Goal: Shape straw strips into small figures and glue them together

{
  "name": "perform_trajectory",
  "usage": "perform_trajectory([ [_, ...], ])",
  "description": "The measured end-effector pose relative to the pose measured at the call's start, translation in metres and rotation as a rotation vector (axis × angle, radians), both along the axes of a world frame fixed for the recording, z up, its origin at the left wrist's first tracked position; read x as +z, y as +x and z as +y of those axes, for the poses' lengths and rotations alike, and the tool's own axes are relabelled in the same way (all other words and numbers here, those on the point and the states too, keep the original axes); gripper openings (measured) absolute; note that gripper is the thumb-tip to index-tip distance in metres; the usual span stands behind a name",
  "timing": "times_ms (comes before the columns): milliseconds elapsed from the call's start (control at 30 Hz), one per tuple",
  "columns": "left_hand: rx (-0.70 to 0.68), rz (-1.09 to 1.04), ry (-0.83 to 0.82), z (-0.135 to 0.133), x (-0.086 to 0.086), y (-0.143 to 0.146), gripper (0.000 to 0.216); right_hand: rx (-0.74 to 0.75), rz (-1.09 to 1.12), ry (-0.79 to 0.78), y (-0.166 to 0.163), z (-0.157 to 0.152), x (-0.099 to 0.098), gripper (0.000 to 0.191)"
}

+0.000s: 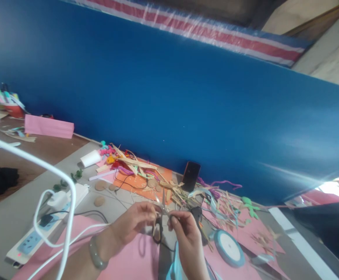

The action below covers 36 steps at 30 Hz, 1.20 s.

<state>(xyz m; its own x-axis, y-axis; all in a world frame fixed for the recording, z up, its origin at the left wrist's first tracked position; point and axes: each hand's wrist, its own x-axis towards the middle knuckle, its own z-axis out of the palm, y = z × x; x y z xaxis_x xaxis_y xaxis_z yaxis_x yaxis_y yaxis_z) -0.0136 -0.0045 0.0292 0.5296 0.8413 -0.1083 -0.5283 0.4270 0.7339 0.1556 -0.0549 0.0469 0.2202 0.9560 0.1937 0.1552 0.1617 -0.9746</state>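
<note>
Left grip (131,222): mine, grey bangle (95,254) at the wrist; fingertips drawn close together at the scissors. Whether they pinch the metal or a small scrap, I cannot tell.

Right grip (188,229): mine; thumb and forefinger pinching a black handle of the scissors.

Scissors (164,208): steel blades, black looped handles; raised between my hands above the near half of the grey counter (115,208), blades parted and pointing to its far edge, one loop hanging below my left fingertips.

Paper, pink sheets (128,258): at the near edge, under my hands.

Ribbon roll, pale blue around a white disc (229,248): right of my right grip, toward the near edge.

Power strip, white with blue socket panels (29,243): along the left edge, plugs seated; a thick white cable (72,210) loops in front.

Cup, white (90,158): on its side, far left corner.

Paper, orange sheet (134,186): far edge, strewn with pale strips (136,161).

Phone, dark and flat (191,177): propped against the blue panel (163,97) at the far edge.

Fuzzy green figure (249,208): toward the far right corner.

Round wooden slices (99,201): between power strip and orange sheet.
</note>
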Motion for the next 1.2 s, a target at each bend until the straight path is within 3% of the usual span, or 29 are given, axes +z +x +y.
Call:
perform_trajectory([
  [100,-0.091,0.018,-0.009,-0.006,0.002,0.004,0.027,0.069,-0.104,0.033,0.0,0.005,-0.01,0.017],
  [267,0.045,-0.035,-0.046,-0.004,-0.006,0.009,0.022,0.06,-0.569,0.189,0.01,0.004,-0.012,0.013],
  [400,0.106,-0.07,-0.09,-0.003,-0.008,0.009,0.017,0.074,-0.719,0.258,0.015,0.003,-0.014,0.012],
  [533,0.147,-0.102,-0.087,-0.004,-0.006,0.008,0.016,0.095,-0.823,0.185,0.009,0.005,-0.016,0.028],
  [667,0.117,-0.088,-0.05,-0.005,-0.003,0.008,0.018,0.131,-0.895,0.119,0.002,0.011,-0.011,0.026],
  [767,0.119,-0.04,0.001,-0.006,0.001,0.006,0.018,0.069,-0.943,0.101,0.006,0.017,-0.006,0.019],
  [900,0.205,0.12,0.108,-0.006,0.011,-0.001,0.015,0.045,-0.69,0.002,0.025,0.023,0.0,0.019],
  [1067,0.266,0.317,0.27,-0.006,0.016,-0.006,0.018,0.342,-0.189,-0.182,0.041,0.016,0.003,0.026],
  [1200,0.276,0.37,0.398,-0.001,0.002,-0.003,0.02,0.484,-0.155,-0.318,0.037,0.002,0.004,0.018],
])
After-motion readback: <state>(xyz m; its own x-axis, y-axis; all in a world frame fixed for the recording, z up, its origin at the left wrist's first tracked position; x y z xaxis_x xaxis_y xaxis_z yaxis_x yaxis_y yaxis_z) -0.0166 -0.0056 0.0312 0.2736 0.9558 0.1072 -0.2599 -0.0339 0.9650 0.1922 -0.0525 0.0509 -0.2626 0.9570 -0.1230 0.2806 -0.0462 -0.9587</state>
